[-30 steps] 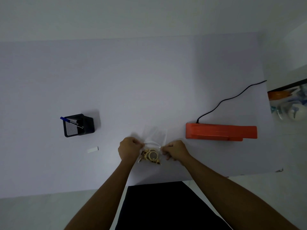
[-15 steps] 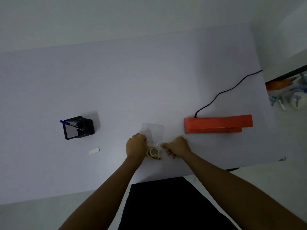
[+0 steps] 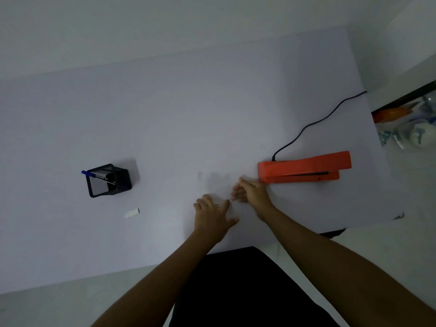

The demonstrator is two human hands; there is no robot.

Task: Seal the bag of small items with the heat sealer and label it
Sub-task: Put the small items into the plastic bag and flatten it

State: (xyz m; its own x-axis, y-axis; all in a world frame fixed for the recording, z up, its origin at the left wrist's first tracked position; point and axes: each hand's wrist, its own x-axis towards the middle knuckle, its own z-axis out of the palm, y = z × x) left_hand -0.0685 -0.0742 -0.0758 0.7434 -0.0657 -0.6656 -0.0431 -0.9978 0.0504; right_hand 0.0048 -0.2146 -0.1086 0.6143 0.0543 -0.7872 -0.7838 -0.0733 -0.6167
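The clear bag [image 3: 213,185] lies flat on the white table [image 3: 165,114], near its front edge and just left of the orange heat sealer [image 3: 304,166]. Only its empty upper part shows; it is faint against the table, and its lower part with the small items is hidden under the left hand [image 3: 212,215]. That hand lies palm down on the bag with fingers spread flat, its grip apart and pressing rather than pinching. The right hand [image 3: 251,191] is at the bag's right edge, fingers loosely curled toward it; it is blurred, and I cannot tell whether its grip is closed on the plastic. This hand sits just beside the sealer's left end. A black cord [image 3: 313,123] runs from the sealer's far left corner toward the table's far right edge. Well to the left stands a black mesh pen holder [image 3: 108,180] with a blue pen [image 3: 94,174] in it, and nearer than that lies a small white label [image 3: 132,212].
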